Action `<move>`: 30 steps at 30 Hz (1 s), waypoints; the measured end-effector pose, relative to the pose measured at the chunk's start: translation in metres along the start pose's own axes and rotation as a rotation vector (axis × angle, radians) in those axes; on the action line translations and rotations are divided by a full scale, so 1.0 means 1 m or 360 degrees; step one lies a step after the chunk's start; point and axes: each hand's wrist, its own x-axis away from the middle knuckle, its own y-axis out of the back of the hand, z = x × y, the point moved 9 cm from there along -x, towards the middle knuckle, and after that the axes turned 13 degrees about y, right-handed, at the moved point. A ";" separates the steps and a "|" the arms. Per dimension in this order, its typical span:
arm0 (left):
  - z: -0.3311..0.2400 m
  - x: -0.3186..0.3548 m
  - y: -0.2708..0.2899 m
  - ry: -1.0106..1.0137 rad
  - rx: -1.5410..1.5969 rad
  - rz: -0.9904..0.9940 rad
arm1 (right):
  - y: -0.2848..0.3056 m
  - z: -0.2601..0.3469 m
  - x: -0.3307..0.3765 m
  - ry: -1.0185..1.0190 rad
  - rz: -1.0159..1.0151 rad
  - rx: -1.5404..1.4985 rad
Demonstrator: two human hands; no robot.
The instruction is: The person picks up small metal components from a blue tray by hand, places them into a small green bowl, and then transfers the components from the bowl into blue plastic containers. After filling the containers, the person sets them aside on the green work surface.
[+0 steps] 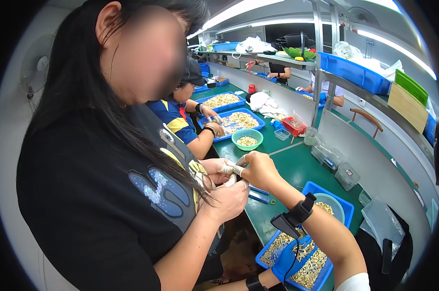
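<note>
My right hand point(259, 170) reaches in from the lower right, a black strap with a small camera on its wrist. Its fingers, with pale finger cots, are pinched together against the hands of a person in a black T-shirt; what lies between them is hidden. That person's hands point(227, 198), also in pale finger cots, are held close together below mine. My left hand point(286, 262), in a blue glove with a black wrist strap, lies low over a blue tray point(321, 280) of small brass-coloured pieces point(310, 271). Its fingers cannot be made out.
Another blue tray holds a pale green bowl point(339, 207). Blue-handled tools point(258, 196) lie by the green table's point(287, 165) near edge. Farther along, a person in a blue shirt sorts pieces in a tray point(258, 116). Clear plastic boxes point(347, 175) line the partition beneath a shelf.
</note>
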 end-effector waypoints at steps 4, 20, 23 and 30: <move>-0.003 -0.010 0.000 0.0014 0.0034 0.0440 | 0.005 0.002 0.008 -0.0154 0.0047 -0.0051; -0.030 0.027 -0.016 -0.1059 -0.2134 -0.0318 | 0.018 -0.018 0.041 -0.0372 0.0023 -0.0479; -0.027 0.023 -0.011 -0.0890 -0.1993 -0.0266 | 0.011 -0.043 0.051 -0.0616 0.0046 -0.0813; -0.017 -0.016 0.032 -0.0332 -0.0391 0.0206 | -0.014 -0.059 0.054 -0.0552 0.0071 -0.1105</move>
